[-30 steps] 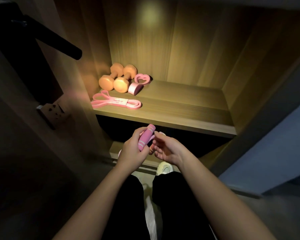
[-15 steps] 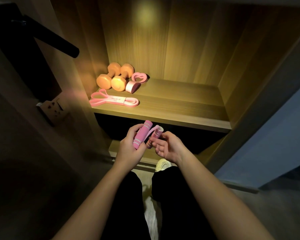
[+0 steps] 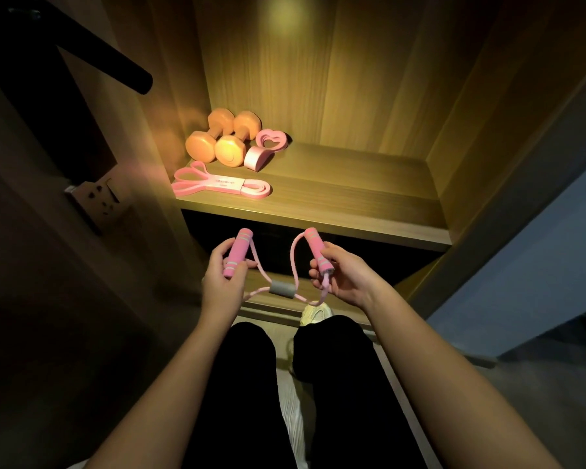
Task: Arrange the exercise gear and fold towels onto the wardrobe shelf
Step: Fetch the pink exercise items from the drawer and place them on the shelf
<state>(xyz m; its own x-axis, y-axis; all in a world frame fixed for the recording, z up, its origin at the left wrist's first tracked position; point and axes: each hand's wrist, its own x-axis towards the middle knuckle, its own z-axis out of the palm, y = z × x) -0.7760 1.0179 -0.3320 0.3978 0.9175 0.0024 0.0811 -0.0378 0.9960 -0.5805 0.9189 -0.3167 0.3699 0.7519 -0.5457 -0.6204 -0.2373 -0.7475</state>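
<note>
A pink figure-eight resistance band [image 3: 281, 290] with a grey centre sleeve hangs spread between my hands, just below the front edge of the wardrobe shelf [image 3: 335, 211]. My left hand [image 3: 222, 282] grips its left foam handle [image 3: 236, 253]. My right hand [image 3: 344, 279] grips the right foam handle [image 3: 317, 250]. On the shelf's left side lie two orange dumbbells [image 3: 222, 138], a pink heart-shaped grip ring [image 3: 268, 145] and a flat pink loop band [image 3: 220, 185]. No towel is in view.
The wardrobe's side walls [image 3: 460, 123] close in the shelf; a lower shelf [image 3: 271, 299] sits in shadow underneath. A dark rod and bracket [image 3: 99, 59] jut out at the upper left. My legs and a pale shoe [image 3: 313, 314] are below my hands.
My hands have moved apart, each taking one handle with it. The band, held bunched together before, now hangs open between them.
</note>
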